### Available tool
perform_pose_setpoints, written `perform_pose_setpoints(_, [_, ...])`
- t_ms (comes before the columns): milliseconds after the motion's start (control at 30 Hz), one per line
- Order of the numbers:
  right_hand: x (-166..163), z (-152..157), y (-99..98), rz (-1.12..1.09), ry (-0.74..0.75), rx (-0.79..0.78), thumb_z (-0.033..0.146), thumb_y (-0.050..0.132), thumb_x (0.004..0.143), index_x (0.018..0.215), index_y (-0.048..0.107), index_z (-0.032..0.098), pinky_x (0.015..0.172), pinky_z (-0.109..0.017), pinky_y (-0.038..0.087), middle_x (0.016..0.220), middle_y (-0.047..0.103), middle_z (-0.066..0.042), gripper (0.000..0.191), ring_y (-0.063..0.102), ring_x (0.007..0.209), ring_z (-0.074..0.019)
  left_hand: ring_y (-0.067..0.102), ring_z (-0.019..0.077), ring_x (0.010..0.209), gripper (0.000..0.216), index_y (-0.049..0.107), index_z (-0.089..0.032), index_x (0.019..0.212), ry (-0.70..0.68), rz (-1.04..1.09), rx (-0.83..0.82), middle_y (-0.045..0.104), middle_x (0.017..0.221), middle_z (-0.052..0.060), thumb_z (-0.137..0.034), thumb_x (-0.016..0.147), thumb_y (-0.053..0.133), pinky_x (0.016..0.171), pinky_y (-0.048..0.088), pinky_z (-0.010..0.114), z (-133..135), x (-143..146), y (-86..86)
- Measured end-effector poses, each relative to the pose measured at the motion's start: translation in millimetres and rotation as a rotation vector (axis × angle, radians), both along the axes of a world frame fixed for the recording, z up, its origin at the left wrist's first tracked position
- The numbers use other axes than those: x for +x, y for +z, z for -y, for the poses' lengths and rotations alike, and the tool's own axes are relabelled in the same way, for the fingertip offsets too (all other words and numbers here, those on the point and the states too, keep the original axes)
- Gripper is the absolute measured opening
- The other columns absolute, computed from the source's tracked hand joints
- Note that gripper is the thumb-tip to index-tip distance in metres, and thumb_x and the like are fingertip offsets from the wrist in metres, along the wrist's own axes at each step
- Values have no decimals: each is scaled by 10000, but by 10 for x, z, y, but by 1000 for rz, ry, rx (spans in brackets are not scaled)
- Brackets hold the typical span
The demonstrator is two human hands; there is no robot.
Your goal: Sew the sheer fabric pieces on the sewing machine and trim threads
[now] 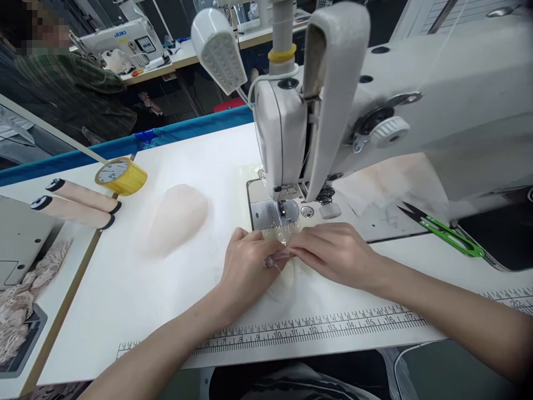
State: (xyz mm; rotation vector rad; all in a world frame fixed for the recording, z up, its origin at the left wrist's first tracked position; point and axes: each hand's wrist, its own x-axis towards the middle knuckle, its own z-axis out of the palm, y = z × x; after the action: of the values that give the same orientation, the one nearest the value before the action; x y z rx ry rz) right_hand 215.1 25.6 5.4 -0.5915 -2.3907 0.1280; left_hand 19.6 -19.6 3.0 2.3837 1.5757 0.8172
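Just in front of the sewing machine (pixel 287 139), my left hand (pixel 252 266) and my right hand (pixel 337 253) meet close together. Both pinch a small piece of pale, sheer fabric (pixel 280 255), with a bit of loose thread at its left end. Most of the fabric is hidden by my fingers. Behind the hands lie the metal needle plate (pixel 266 215) and the presser foot (pixel 282 209). To the left, a pale pink moulded cup piece (pixel 179 216) rests on the white table.
Green thread snips (pixel 452 236) lie beside a black phone (pixel 499 228) on the right. Sheer pale fabric (pixel 395 183) sits under the machine arm. At left are a yellow tape roll (pixel 120 175), two thread spools (pixel 79 203) and lace (pixel 19 322). A person (pixel 70 83) sits beyond.
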Motion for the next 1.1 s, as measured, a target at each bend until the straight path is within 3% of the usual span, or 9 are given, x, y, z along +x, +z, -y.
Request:
perform_pose_setpoints(67, [-24, -33, -28, -19, -69, -90, 179, 511, 956, 848, 650, 181, 535, -240, 398, 697, 671, 11, 176, 578, 582, -102, 543, 146, 593, 78, 655, -217, 841, 37, -31, -4, 597, 601, -43, -223, 802, 722, 699, 402, 348, -23, 3, -10])
perform_pose_setpoints(167, [-47, -78, -55, 2, -204, -236, 177, 535, 913, 811, 673, 204, 517, -242, 341, 621, 633, 41, 174, 529, 526, -96, 620, 225, 858, 424, 562, -198, 1144, 101, -63, 3, 691, 911, 31, -289, 780, 759, 820, 427, 411, -35, 4, 14])
perform_pose_setpoints(233, [-65, -106, -58, 31, -270, -315, 177, 564, 879, 775, 681, 211, 527, -247, 322, 571, 592, 46, 160, 506, 520, -104, 568, 290, 1110, 535, 499, -185, 1244, 97, -112, 107, 650, 1175, 108, -326, 793, 751, 930, 413, 460, -29, 8, 33])
perform_pose_setpoints(300, [-86, -132, -53, 36, -294, -369, 180, 588, 860, 735, 678, 212, 554, -253, 329, 535, 552, 48, 157, 490, 525, -112, 500, 316, 1232, 467, 518, -170, 1233, 58, -191, 238, 613, 1257, 138, -324, 835, 710, 1034, 358, 492, -9, 19, 43])
perform_pose_setpoints(433, [-113, -180, -51, -17, -287, -469, 188, 603, 859, 712, 660, 212, 621, -269, 369, 509, 511, 57, 160, 481, 530, -118, 573, 266, 1134, 199, 631, -195, 1094, -49, -373, 403, 700, 1105, 67, -189, 895, 625, 1069, 320, 475, 58, 50, 47])
perform_pose_setpoints(533, [-99, -204, -74, -35, -310, -490, 231, 585, 891, 736, 671, 213, 650, -285, 391, 515, 516, 49, 177, 515, 556, -133, 616, 229, 1059, 247, 645, -206, 1144, -99, -422, 426, 722, 1117, 29, -136, 913, 590, 1003, 354, 434, 96, 61, 54])
perform_pose_setpoints(667, [-35, -186, -108, 39, -343, -278, 272, 536, 943, 861, 724, 205, 693, -314, 392, 568, 575, 26, 216, 509, 553, -138, 616, 235, 1108, 284, 622, -177, 1226, -110, -437, 359, 704, 1208, 41, -163, 953, 546, 926, 376, 422, 70, 44, 65])
perform_pose_setpoints(833, [35, -93, -60, 121, -236, 82, 105, 488, 907, 1014, 732, 204, 729, -333, 351, 746, 694, -3, 284, 543, 599, -135, 600, 254, 1169, 309, 622, -196, 1249, -114, -403, 325, 713, 1192, 46, -158, 952, 544, 916, 385, 437, -24, 10, 35])
perform_pose_setpoints(1100, [25, -26, -14, 253, -266, 201, 60, 480, 899, 934, 726, 156, 704, -363, 332, 842, 721, -55, 266, 562, 656, -163, 591, 274, 1199, 350, 598, -232, 1294, -77, -394, 327, 701, 1213, 74, -198, 947, 572, 938, 382, 443, -63, -22, -37])
